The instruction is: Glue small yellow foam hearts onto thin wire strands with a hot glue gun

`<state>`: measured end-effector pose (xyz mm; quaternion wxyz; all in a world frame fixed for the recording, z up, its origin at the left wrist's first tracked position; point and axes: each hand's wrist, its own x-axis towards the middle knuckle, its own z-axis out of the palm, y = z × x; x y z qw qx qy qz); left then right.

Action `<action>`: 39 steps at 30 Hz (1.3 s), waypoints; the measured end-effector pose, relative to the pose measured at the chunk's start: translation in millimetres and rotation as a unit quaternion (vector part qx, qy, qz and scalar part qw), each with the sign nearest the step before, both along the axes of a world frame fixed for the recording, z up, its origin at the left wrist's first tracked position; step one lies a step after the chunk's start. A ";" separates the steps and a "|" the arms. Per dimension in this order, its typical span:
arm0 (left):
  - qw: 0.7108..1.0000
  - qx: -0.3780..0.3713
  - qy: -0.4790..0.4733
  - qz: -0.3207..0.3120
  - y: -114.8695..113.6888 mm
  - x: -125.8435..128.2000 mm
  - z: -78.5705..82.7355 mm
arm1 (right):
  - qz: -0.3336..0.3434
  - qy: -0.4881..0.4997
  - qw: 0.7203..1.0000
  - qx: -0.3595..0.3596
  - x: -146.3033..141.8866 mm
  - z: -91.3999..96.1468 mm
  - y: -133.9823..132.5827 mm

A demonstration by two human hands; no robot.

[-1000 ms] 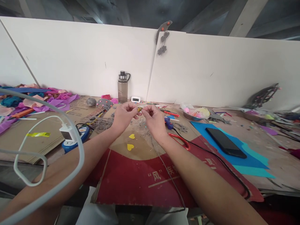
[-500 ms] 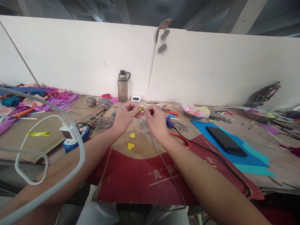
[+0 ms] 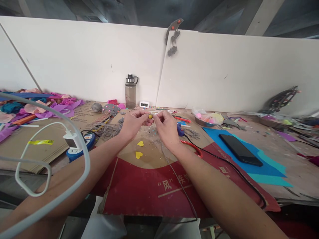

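I see the left hand (image 3: 133, 125) pinching a small yellow piece (image 3: 150, 116). At its four o'clock, the right hand (image 3: 166, 128) has fingers squeezed close; I can't tell what they hold. Two yellow hearts (image 3: 139, 155) lie at seven o'clock from that piece.

From here I read “风” (image 3: 165, 185) and 疾 (image 3: 180, 179) on the flat red-and-tan cardboard sheet (image 3: 139, 192) (the small white rectangular clock's (image 3: 144, 104) digits blur).
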<state>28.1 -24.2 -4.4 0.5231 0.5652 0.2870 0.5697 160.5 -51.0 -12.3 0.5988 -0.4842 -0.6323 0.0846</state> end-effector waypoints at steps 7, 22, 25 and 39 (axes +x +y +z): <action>0.999 0.027 0.028 -0.016 -3.4 0.6 1.9 | 0.005 0.004 1.000 -0.004 2.3 1.1 -1.3; 0.998 0.020 0.051 0.014 1.7 -0.5 -0.2 | 0.007 -0.046 0.999 0.006 4.1 0.6 -4.3; 0.998 0.019 0.053 0.017 2.1 -0.3 -0.5 | -0.005 -0.061 0.998 0.009 4.0 1.3 -5.3; 0.995 0.038 0.089 0.002 -1.1 -2.2 0.8 | 0.006 -0.027 1.000 -0.010 4.2 3.1 -4.2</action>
